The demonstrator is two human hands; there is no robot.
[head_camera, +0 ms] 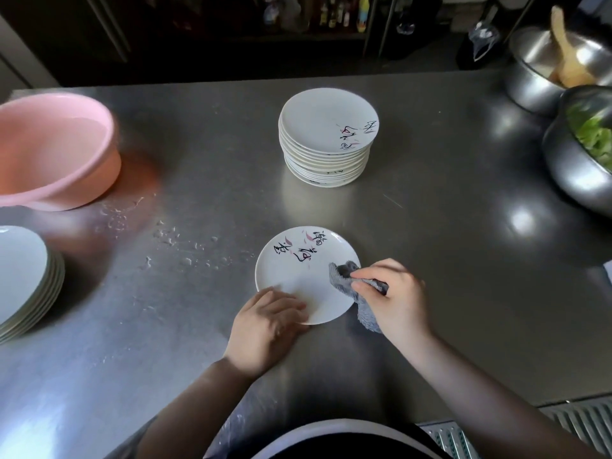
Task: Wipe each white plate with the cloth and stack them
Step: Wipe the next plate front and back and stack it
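A single white plate (299, 271) with black and pink brush writing lies flat on the steel counter, near the front. My left hand (270, 321) presses on its near-left rim and holds it. My right hand (395, 294) grips a grey cloth (347, 276) that rests on the plate's right side and hangs over its edge. Farther back stands a tall stack of the same white plates (328, 137). At the left edge sits a shorter stack of larger white plates (26, 279).
A pink plastic basin (56, 150) stands at the back left, with water drops (185, 256) on the steel counter (447, 260) near it. Two steel bowls are at the right: one with greens (583, 154), one with a wooden spoon (543, 61).
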